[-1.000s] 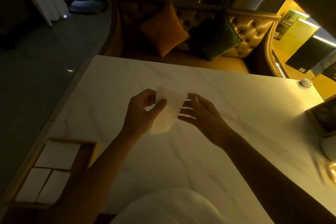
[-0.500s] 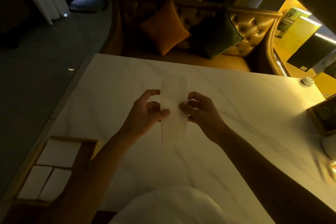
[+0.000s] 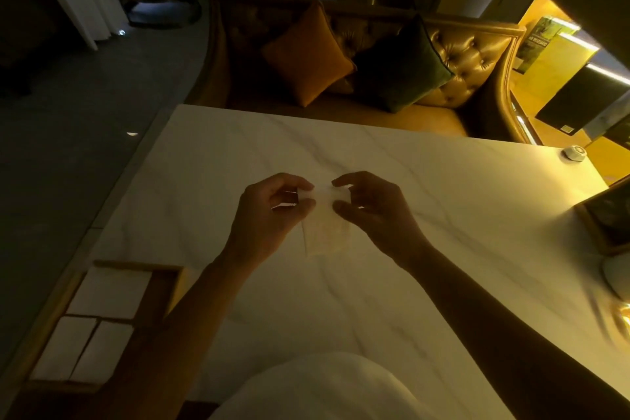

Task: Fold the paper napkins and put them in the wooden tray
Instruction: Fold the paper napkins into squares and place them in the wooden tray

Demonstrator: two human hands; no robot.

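Both hands are pinching the napkin (image 3: 325,225) at its top edge: the left hand (image 3: 269,215) nips it between thumb and fingertips, the right hand (image 3: 371,208) does the same from the other side, and the sheet hangs down between them, above the table (image 3: 443,249). It's mid-fold, by the look of it, the paper doubled over into a short strip. To do this well, I'd say line up the two top corners before pressing, keep the pinches light so the thin tissue doesn't crumple, then run a finger along the bend for a clean crease. The paper is soft and floppy, so it will sag if one side lets go.

Now the tray (image 3: 170,286), down at the near-left corner of the table, partly behind the left forearm. Three white folded napkins lie flat in it: one larger piece (image 3: 110,291) at the far end, two narrower ones (image 3: 83,348) side by side nearer the person. The dark strip along its right side looks free, though the arm hides part of it.
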